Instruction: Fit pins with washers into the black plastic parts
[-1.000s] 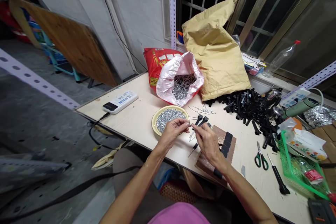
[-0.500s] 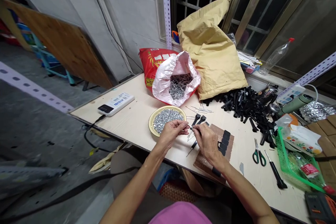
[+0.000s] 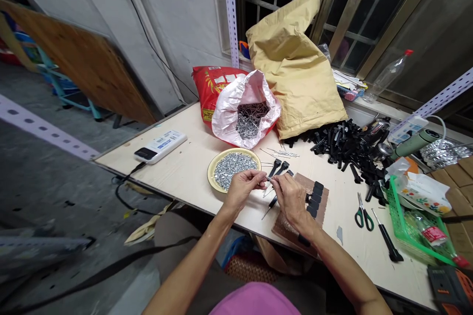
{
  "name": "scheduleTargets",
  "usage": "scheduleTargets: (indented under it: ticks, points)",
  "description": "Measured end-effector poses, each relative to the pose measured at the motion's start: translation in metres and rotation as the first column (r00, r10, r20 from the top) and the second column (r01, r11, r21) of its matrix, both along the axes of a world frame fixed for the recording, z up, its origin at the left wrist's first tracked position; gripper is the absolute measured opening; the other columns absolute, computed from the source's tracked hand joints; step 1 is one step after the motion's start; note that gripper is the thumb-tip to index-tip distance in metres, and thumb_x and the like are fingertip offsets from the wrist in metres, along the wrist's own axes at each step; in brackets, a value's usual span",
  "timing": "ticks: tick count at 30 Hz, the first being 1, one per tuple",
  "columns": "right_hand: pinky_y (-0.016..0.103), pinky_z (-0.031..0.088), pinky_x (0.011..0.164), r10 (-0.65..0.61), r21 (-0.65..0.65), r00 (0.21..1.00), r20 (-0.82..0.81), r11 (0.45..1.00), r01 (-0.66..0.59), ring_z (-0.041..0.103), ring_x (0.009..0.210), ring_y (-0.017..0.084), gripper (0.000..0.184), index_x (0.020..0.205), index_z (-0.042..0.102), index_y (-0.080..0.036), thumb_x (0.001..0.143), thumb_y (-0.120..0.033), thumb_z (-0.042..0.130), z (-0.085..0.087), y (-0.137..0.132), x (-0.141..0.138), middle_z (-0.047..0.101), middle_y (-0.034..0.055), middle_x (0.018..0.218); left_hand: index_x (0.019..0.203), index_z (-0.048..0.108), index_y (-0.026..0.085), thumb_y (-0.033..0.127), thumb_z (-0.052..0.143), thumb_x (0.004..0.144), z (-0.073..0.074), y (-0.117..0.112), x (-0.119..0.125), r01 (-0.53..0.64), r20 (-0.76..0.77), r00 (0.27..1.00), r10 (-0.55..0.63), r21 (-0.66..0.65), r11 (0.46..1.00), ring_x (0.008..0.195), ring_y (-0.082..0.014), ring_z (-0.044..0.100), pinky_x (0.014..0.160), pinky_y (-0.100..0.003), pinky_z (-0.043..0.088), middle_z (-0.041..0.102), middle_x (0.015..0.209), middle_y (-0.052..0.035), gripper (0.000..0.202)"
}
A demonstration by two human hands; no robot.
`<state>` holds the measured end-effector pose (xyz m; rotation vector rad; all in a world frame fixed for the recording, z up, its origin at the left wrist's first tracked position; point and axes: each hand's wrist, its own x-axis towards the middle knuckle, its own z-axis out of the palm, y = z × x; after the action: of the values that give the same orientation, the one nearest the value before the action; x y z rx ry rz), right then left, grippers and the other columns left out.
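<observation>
My left hand (image 3: 242,186) and my right hand (image 3: 290,197) meet fingertip to fingertip over the table's near edge. Both pinch a thin metal pin between them, with a tiny silver piece at the left fingertips. A yellow plate (image 3: 213,168) of small silver metal bits lies just left of the hands. Assembled pins with black heads (image 3: 276,167) lie behind my fingers. Under my right hand sits a brown board (image 3: 293,229) carrying a row of black pieces (image 3: 314,199).
A white bag of long nails (image 3: 248,114) leans on a red sack (image 3: 209,86), beside a tan paper sack (image 3: 297,71). A pile of black plastic parts (image 3: 345,147), scissors (image 3: 360,214), a green basket (image 3: 410,231) and a white device (image 3: 158,145) share the table.
My hands have stayed together on the pin, with only slight finger movement. The view has shifted a little, so everything sits slightly further left.
</observation>
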<state>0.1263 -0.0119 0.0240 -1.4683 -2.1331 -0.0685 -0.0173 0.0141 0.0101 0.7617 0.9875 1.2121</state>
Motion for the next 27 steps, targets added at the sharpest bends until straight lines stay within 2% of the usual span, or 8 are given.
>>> scheduleTargets:
  ticks: [3, 5, 7, 10, 12, 19, 23, 27]
  points:
    - [0.023, 0.037, 0.056, 0.010, -0.128, 0.993, -0.118, 0.991, -0.025, 0.059, 0.066, 0.012, 0.028, 0.084, 0.062, -0.020, 0.097, -0.030, 0.040, 0.0023, 0.0005, -0.0001, 0.064, 0.0005, 0.076, 0.068, 0.070, 0.013, 0.046, 0.081, 0.050, 0.0000, -0.0026, 0.0012, -0.043, -0.047, 0.998, 0.045, 0.042, 0.998, 0.049, -0.0098, 0.058, 0.056, -0.024, 0.053, 0.063, 0.053, 0.0024, 0.039]
    - [0.022, 0.037, 0.056, 0.029, -0.155, 0.989, -0.143, 0.987, -0.051, 0.059, 0.065, 0.011, 0.029, 0.082, 0.061, -0.021, 0.098, -0.030, 0.039, 0.0023, 0.0011, 0.0000, 0.064, -0.0005, 0.075, 0.068, 0.069, 0.013, 0.046, 0.080, 0.051, 0.0003, -0.0035, 0.0010, -0.047, -0.066, 0.997, 0.051, 0.052, 0.998, 0.049, -0.0098, 0.058, 0.055, -0.024, 0.053, 0.063, 0.054, 0.0023, 0.038]
    - [0.023, 0.036, 0.056, 0.040, -0.067, 0.997, -0.070, 0.997, -0.045, 0.058, 0.066, 0.012, 0.030, 0.082, 0.062, -0.020, 0.098, -0.030, 0.039, 0.0006, 0.0015, 0.0002, 0.064, 0.0008, 0.074, 0.067, 0.069, 0.013, 0.045, 0.080, 0.051, 0.0006, -0.0040, 0.0004, -0.041, -0.063, 0.997, 0.043, 0.039, 0.998, 0.049, -0.0096, 0.058, 0.055, -0.024, 0.053, 0.062, 0.054, 0.0025, 0.038]
    - [0.027, 0.034, 0.060, 0.002, 0.152, 0.995, 0.100, 0.988, -0.017, 0.057, 0.068, 0.015, 0.029, 0.081, 0.064, -0.020, 0.097, -0.027, 0.040, -0.0028, 0.0016, 0.0002, 0.064, 0.0029, 0.072, 0.066, 0.068, 0.013, 0.045, 0.081, 0.048, 0.0007, -0.0042, -0.0002, -0.022, -0.040, 0.999, 0.022, -0.005, 1.000, 0.048, -0.0093, 0.057, 0.054, -0.024, 0.053, 0.061, 0.053, 0.0031, 0.039]
    - [0.028, 0.034, 0.061, -0.013, 0.197, 0.990, 0.139, 0.980, -0.014, 0.056, 0.068, 0.015, 0.028, 0.080, 0.064, -0.020, 0.097, -0.026, 0.042, -0.0039, 0.0017, 0.0000, 0.065, 0.0030, 0.071, 0.066, 0.068, 0.013, 0.045, 0.081, 0.047, 0.0004, -0.0041, -0.0004, -0.018, -0.031, 0.999, 0.017, -0.025, 1.000, 0.047, -0.0093, 0.056, 0.054, -0.025, 0.054, 0.060, 0.053, 0.0032, 0.040]
    - [0.023, 0.037, 0.057, 0.004, -0.085, 0.996, -0.092, 0.996, -0.012, 0.060, 0.070, 0.012, 0.020, 0.089, 0.061, -0.020, 0.095, -0.029, 0.045, -0.0021, 0.0019, -0.0003, 0.065, 0.0011, 0.082, 0.066, 0.068, 0.012, 0.046, 0.081, 0.046, -0.0001, -0.0036, 0.0016, -0.061, -0.055, 0.997, 0.061, -0.009, 0.998, 0.049, -0.0097, 0.056, 0.055, -0.026, 0.055, 0.061, 0.054, 0.0026, 0.041]
    - [0.024, 0.038, 0.058, 0.009, -0.052, 1.000, -0.026, 0.999, -0.011, 0.060, 0.072, 0.013, 0.020, 0.088, 0.061, -0.019, 0.095, -0.028, 0.044, -0.0023, 0.0014, -0.0011, 0.063, 0.0034, 0.085, 0.066, 0.067, 0.013, 0.047, 0.080, 0.048, -0.0004, -0.0040, 0.0032, -0.063, -0.058, 0.996, 0.063, 0.000, 0.998, 0.049, -0.0097, 0.056, 0.055, -0.026, 0.055, 0.060, 0.053, 0.0029, 0.041]
    - [0.024, 0.035, 0.054, -0.012, -0.041, 0.998, 0.057, 0.999, 0.015, 0.057, 0.066, 0.012, 0.021, 0.089, 0.061, -0.021, 0.096, -0.028, 0.043, -0.0043, 0.0005, -0.0016, 0.062, 0.0017, 0.082, 0.066, 0.067, 0.013, 0.048, 0.080, 0.048, -0.0019, -0.0036, 0.0035, -0.049, -0.058, 0.997, 0.049, -0.004, 0.999, 0.049, -0.0097, 0.056, 0.055, -0.026, 0.055, 0.060, 0.054, 0.0026, 0.042]
